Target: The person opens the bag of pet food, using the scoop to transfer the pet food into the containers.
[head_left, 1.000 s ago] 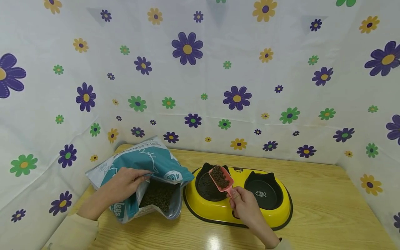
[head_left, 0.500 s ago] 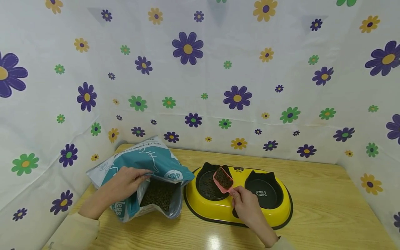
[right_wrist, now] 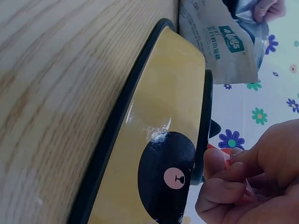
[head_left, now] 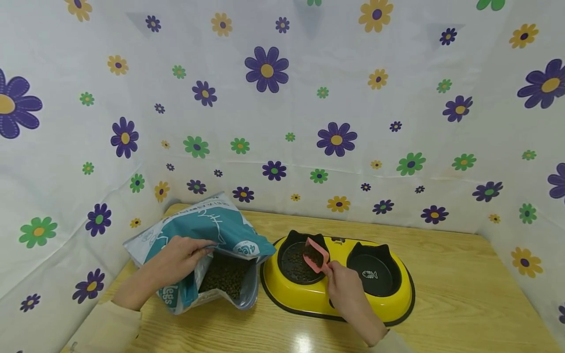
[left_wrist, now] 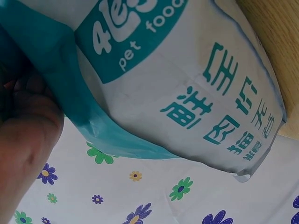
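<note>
My left hand (head_left: pixel 183 257) pinches the upper lip of the open mouth of a teal and white pet food bag (head_left: pixel 207 223), which lies on its side. Brown kibble (head_left: pixel 222 274) shows inside the mouth. In the head view my right hand (head_left: pixel 346 289) grips the handle of a pink scoop (head_left: pixel 319 260), tilted over the left black bowl (head_left: pixel 289 267), with some kibble still in it. Kibble is spread across that bowl's bottom. The right black bowl (head_left: pixel 375 274) has a fish print and no food. The right wrist view shows my fingers (right_wrist: pixel 224 189) curled round the handle.
Both bowls sit in a yellow double feeder stand (head_left: pixel 282 289) with a black rim at its base. It stands on a wooden table (head_left: pixel 459 284), just right of the bag. A white cloth with flowers (head_left: pixel 282 113) hangs behind and at both sides.
The scoop has tipped leftward over the left bowl, and its load has shrunk while more kibble lies in the bowl. My left hand and the bag stay nearly still.
</note>
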